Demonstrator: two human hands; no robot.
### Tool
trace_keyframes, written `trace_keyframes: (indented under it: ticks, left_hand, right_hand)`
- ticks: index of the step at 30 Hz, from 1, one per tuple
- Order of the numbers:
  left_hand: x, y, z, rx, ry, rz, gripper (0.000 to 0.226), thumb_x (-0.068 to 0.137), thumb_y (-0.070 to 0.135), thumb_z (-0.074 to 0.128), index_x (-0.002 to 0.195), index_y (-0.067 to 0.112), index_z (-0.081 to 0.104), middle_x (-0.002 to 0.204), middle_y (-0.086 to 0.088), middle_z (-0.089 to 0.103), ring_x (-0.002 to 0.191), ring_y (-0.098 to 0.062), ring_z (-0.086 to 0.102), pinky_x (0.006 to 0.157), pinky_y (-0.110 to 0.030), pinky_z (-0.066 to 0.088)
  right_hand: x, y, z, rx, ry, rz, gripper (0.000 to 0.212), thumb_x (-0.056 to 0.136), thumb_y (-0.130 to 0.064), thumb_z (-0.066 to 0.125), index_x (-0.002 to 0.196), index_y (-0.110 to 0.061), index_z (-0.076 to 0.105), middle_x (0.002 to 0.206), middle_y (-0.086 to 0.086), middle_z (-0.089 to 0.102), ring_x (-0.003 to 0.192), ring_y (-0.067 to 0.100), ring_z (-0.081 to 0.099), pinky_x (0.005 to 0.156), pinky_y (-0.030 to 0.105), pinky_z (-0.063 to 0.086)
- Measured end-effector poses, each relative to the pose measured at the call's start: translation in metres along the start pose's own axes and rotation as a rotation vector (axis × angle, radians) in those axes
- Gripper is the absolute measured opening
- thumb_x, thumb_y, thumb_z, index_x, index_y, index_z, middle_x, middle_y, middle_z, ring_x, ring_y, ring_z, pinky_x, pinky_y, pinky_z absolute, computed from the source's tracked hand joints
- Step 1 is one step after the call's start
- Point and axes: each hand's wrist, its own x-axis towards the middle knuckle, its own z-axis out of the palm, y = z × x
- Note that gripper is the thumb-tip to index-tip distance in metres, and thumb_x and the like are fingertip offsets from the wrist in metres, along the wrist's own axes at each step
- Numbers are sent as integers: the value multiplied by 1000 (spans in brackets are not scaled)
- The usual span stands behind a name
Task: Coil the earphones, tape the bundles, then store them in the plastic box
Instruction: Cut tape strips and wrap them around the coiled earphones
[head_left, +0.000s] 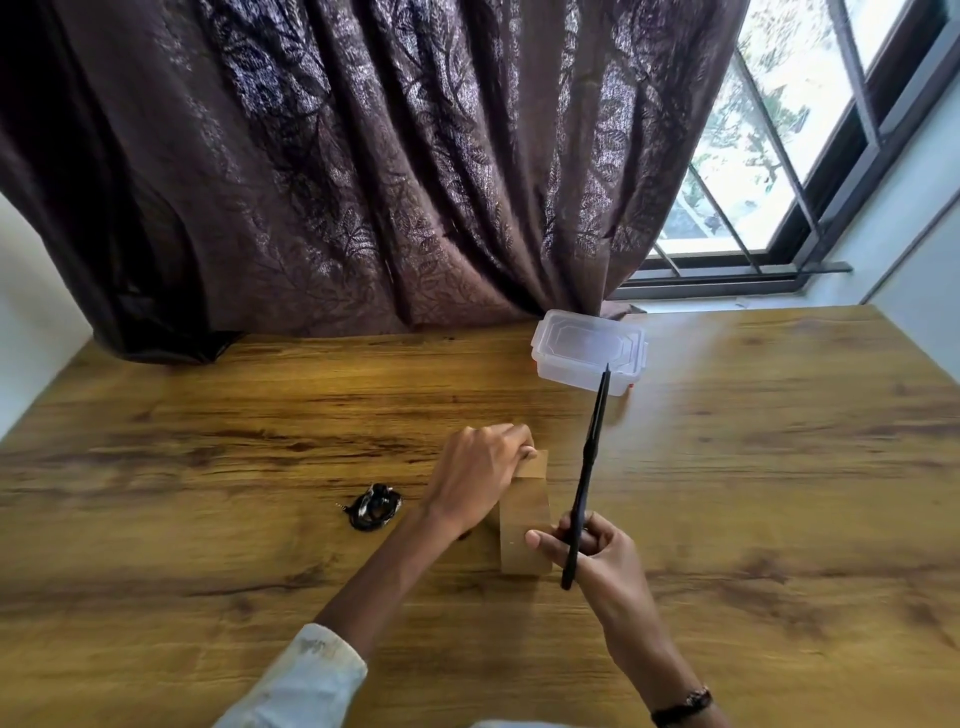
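Note:
A strip of brown tape (525, 519) stretches between my two hands above the wooden table (208, 467). My left hand (475, 475) pinches its far end. My right hand (597, 551) grips black scissors (589, 467) with the blades pointing away, and its fingers touch the strip's near end. A coiled black earphone bundle (375, 507) lies on the table left of my left wrist. The clear plastic box (589, 351) stands with its lid on near the table's back edge.
A dark patterned curtain (337, 182) hangs behind the table and drapes onto its back left corner. A window (779, 130) is at the back right. The tape roll is not visible.

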Motion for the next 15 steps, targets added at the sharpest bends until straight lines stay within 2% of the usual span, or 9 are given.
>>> trace_keyframes:
  ticks: [2, 9, 11, 15]
  left_hand:
    - [1, -1, 0, -16, 11, -2, 13, 90, 28, 62, 88, 15, 66, 75, 2, 69, 57, -7, 62, 45, -13, 43]
    - [-4, -2, -4, -144, -29, -63, 23, 93, 34, 52, 92, 15, 65, 84, 4, 69, 58, -3, 66, 39, -6, 39]
    - [-5, -2, -5, -142, -34, -66, 20, 94, 32, 52, 93, 16, 65, 86, 5, 70, 60, -3, 65, 43, -7, 41]
    - [-7, 2, -6, -75, 12, -61, 18, 94, 33, 52, 94, 20, 64, 87, 9, 68, 73, -2, 59, 57, -5, 33]
  right_hand:
    - [-2, 2, 0, -2, 6, 10, 35, 64, -17, 84, 89, -7, 61, 69, -1, 71, 73, 9, 69, 61, 16, 49]
    - [-5, 9, -4, -47, 11, 36, 36, 65, -15, 85, 90, -5, 60, 61, -6, 68, 64, 1, 65, 68, 20, 47]
    - [-6, 11, -5, -68, 12, 45, 37, 64, -17, 86, 89, -5, 60, 61, -6, 67, 64, 1, 65, 68, 21, 47]
    - [-8, 15, -9, -100, 17, 30, 37, 65, -16, 86, 90, -5, 61, 63, -6, 69, 64, 1, 65, 63, 18, 48]
